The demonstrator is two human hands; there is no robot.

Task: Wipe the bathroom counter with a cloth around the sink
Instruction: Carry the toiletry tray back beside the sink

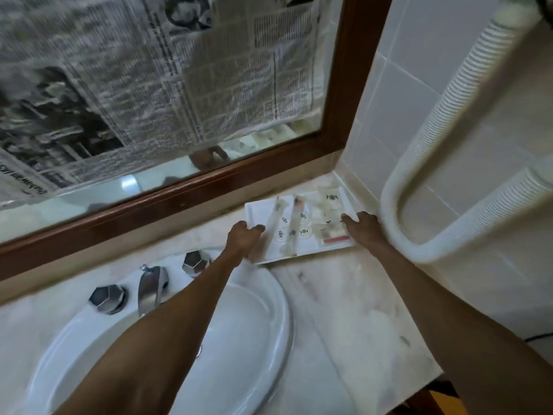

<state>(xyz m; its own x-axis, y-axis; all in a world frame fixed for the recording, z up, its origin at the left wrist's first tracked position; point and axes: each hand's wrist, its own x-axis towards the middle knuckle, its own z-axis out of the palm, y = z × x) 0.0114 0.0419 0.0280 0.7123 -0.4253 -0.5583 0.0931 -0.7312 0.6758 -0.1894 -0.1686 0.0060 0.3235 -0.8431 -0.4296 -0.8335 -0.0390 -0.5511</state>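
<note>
Both hands, left hand [243, 238] and right hand [363, 227], grip one white tray [260, 214], fingers clasping its opposite sides, at the worktop's [344, 310] back right corner.

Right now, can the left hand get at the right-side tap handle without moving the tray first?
Probably yes. The left hand grips the near-left edge of the white tray, and the right-side tap handle sits just below and left of it on the counter with nothing between. It would have to let go of the tray.
</note>
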